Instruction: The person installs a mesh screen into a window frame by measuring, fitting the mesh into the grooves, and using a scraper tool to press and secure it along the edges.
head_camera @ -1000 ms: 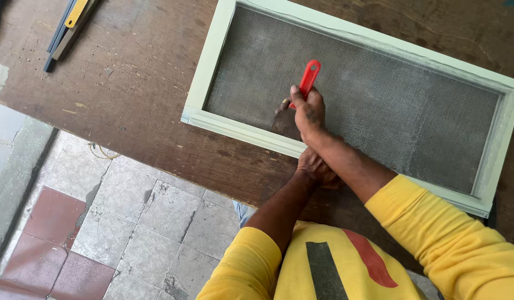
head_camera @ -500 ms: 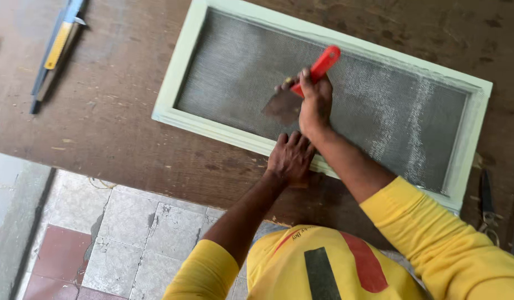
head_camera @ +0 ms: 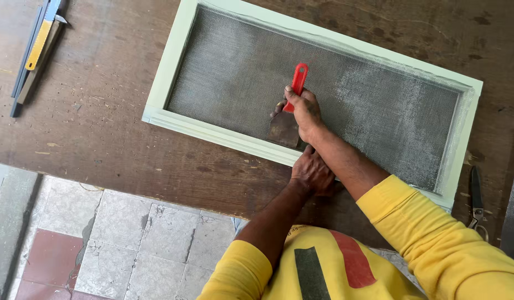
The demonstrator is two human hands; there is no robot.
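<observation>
Mesh lies seated in the frame; right hand grips the scraper tight, blade pressing the near edge, left hand bracing flat below. Far edges look untouched.

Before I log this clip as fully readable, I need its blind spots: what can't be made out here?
All in the head view:
- Putty knife: the right hand covers the handle's middle, so the grip is unclear.
- Frame: the near rail is partly covered by the left hand and right forearm.
- Scissors: handles partly hidden by the yellow sleeve.
- Tools at top left: cut off by the edge.
</observation>
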